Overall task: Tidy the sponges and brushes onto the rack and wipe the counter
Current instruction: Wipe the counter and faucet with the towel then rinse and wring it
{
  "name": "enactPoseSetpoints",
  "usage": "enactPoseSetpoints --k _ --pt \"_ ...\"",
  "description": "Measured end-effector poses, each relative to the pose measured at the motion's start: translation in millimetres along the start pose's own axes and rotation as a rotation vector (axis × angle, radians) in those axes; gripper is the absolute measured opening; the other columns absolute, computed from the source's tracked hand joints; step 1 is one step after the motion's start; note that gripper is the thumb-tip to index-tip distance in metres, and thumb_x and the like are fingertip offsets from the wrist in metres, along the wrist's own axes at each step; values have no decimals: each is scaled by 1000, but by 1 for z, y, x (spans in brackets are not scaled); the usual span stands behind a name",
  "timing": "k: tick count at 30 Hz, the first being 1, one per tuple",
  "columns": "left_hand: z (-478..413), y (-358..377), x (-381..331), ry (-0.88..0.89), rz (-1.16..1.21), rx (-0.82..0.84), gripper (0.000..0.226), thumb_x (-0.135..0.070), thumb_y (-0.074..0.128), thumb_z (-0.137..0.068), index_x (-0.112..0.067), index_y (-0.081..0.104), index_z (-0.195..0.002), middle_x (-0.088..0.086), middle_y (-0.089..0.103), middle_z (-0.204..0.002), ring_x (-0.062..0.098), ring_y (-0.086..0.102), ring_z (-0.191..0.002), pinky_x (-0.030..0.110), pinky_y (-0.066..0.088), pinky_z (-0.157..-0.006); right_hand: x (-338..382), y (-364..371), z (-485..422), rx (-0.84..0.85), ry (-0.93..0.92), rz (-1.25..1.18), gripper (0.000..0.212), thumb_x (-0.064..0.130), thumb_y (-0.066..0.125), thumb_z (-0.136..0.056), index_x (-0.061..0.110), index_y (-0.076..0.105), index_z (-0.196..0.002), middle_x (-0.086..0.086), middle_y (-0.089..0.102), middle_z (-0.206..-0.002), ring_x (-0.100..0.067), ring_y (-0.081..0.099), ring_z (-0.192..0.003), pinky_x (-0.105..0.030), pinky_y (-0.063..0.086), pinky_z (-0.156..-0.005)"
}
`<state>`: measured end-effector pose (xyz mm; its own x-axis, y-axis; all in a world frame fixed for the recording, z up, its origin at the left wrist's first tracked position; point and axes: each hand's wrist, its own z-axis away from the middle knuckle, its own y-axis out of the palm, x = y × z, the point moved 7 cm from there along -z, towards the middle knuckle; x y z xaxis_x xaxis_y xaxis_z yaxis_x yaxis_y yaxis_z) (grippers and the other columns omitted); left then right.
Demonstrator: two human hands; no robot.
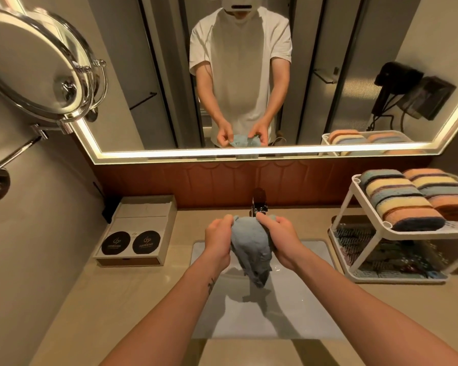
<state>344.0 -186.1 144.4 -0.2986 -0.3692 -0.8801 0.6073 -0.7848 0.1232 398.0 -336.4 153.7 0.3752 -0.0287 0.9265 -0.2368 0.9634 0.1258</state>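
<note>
A grey-blue cloth [251, 249] hangs bunched over the white sink [296, 307]. My left hand [218, 240] grips its upper left part and my right hand [280, 239] grips its upper right part, both above the basin in front of the tap [259, 204]. At the right stands a white two-tier rack [354, 204]. Several striped sponges [405, 202] lie on its top shelf. Brushes [360, 244] lie on its lower shelf, their shapes hard to make out. The beige counter [132, 294] surrounds the sink.
A cream box [140, 233] with two black round lids stands at the counter's back left. A round chrome mirror [37, 67] juts out from the left wall. The large wall mirror [328, 75] reflects a person and a wall-hung hair dryer.
</note>
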Motion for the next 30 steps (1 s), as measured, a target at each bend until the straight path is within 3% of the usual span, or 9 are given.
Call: enactPoseSetpoints --k 2,5,10,13,18,22,25,28,30 --pt "-2 11 7 -102 17 132 30 -25 68 -84 -3 73 -102 16 74 -100 27 70 -89 39 56 -80 3 -3 1 -32 -3 -33 16 20 69 -93 8 59 -92 -11 66 -85 -18 66 -73 -27 52 -56" --pt "-1 26 15 -189 21 341 54 -45 72 -87 -4 72 -121 20 71 -120 34 70 -111 49 51 -105 4 0 2 -24 -11 -68 16 16 67 -94 5 59 -103 -14 67 -92 -19 66 -78 -28 56 -61" --pt "-10 18 3 -2 -102 200 25 -32 63 -99 -9 68 -107 10 75 -98 23 73 -88 34 58 -75 -1 0 2 58 43 -215 15 22 61 -94 8 61 -96 -14 65 -91 -23 66 -81 -40 55 -75" --pt "-13 15 1 19 -49 149 22 -30 54 -103 -10 63 -105 12 71 -102 24 68 -93 39 56 -81 -9 -3 4 108 179 -434 22 16 45 -91 4 64 -93 -15 63 -91 -22 62 -76 -34 53 -64" --pt "-9 14 -1 61 -5 130 30 -31 45 -105 -8 63 -115 17 68 -111 24 67 -96 35 54 -75 -21 1 9 194 283 -361 37 -6 40 -96 -3 59 -128 -24 68 -118 -31 68 -102 -38 61 -80" --pt "-8 11 -6 180 -171 106 34 -42 44 -104 -13 62 -99 6 66 -95 21 64 -91 38 51 -79 -22 10 15 293 323 -335 31 7 49 -95 -6 66 -118 -22 69 -111 -28 68 -100 -37 57 -87" --pt "-6 6 -15 298 -278 99 37 -43 46 -105 -14 57 -85 5 55 -78 16 53 -76 34 43 -69 -18 17 21 368 340 -289 23 8 49 -95 -4 68 -101 -15 71 -93 -20 70 -78 -28 58 -68" --pt "-8 -1 -25 346 -312 108 41 -44 46 -105 -9 57 -87 5 53 -79 16 50 -76 35 42 -70 -14 22 18 409 291 -221 36 12 58 -92 -7 66 -122 -24 64 -129 -35 62 -122 -43 47 -110" --pt "-11 -4 -29 380 -367 93 41 -43 46 -105 -7 57 -88 4 56 -79 15 52 -76 35 43 -71 -10 26 18 435 246 -200 44 14 62 -91 -2 61 -132 -26 58 -138 -39 51 -133 -49 38 -116"
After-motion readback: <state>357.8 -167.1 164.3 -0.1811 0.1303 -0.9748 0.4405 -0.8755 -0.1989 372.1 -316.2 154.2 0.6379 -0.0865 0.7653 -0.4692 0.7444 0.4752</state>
